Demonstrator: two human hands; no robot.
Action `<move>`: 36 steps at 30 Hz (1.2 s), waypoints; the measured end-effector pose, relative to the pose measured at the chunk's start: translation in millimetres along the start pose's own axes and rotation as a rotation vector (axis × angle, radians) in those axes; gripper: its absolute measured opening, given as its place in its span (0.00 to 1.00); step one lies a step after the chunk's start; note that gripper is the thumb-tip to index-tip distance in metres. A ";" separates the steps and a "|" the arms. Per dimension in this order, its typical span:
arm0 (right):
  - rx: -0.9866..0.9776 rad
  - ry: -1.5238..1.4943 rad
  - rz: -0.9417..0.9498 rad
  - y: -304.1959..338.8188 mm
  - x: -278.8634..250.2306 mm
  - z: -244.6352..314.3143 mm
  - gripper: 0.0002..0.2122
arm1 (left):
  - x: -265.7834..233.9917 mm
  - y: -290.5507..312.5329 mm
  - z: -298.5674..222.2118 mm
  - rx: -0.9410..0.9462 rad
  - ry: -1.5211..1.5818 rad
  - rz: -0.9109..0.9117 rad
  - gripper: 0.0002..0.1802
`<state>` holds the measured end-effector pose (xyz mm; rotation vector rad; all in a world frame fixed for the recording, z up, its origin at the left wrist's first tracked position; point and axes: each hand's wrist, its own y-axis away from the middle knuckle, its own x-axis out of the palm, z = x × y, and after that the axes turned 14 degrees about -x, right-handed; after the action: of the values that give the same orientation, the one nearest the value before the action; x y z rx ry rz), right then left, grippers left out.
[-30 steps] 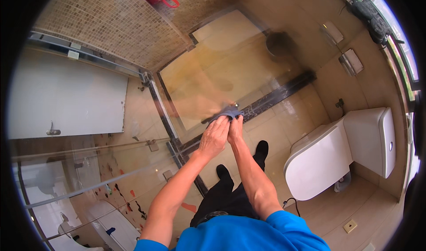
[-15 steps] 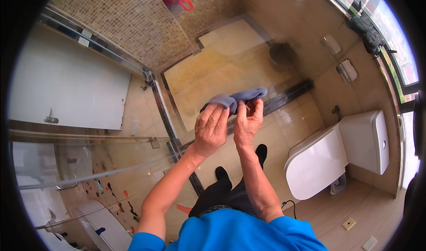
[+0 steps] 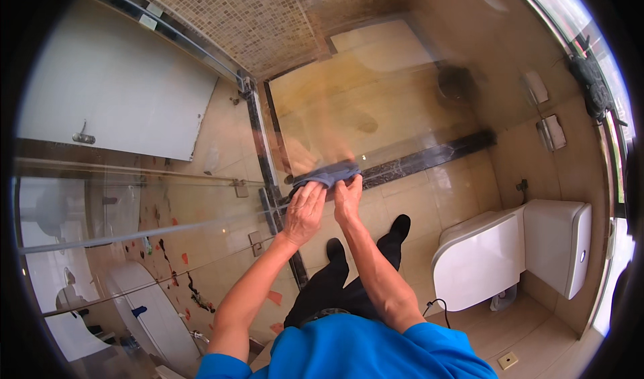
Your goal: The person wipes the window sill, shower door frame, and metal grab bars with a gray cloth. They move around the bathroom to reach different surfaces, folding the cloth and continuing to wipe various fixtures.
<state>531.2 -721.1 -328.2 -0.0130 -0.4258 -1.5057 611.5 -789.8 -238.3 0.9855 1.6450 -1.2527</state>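
A bunched grey-blue cloth (image 3: 327, 175) is gripped between my two hands in front of the chest. My left hand (image 3: 305, 212) bends its fingers over the cloth's left part. My right hand (image 3: 348, 198) pinches its right end between thumb and fingers. Just beyond the cloth is the clear glass shower panel (image 3: 362, 121), where a faint reflection of my hands shows. Whether the cloth presses on the glass, I cannot tell for sure.
Along the shower floor's edge runs a dark stone curb (image 3: 429, 154). A dark bucket (image 3: 456, 84) stands behind the glass. To the right is a white toilet (image 3: 477, 261), lid down; at left, a white door (image 3: 114, 90) and a glass panel with a metal rail (image 3: 147, 237).
Both hands have moved left and slightly nearer to me with the cloth, which is now more bunched. The view has shifted, and the red item at the top is mostly out of sight.
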 end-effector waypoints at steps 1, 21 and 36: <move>0.006 -0.025 0.019 9.4 8.1 3.9 0.13 | -9.5 4.9 7.0 -0.027 0.021 -0.042 0.17; 0.096 -0.313 -0.012 -11.1 -11.3 35.3 0.10 | 11.5 -8.7 -10.3 -0.031 0.100 -0.236 0.18; -0.468 -0.177 0.339 90.7 81.7 66.9 0.11 | -70.7 38.1 38.9 -0.415 0.116 -0.650 0.21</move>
<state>601.6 -774.3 -220.5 -0.5640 -0.1900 -1.2414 677.4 -827.4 -191.3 0.2691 2.3036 -1.1806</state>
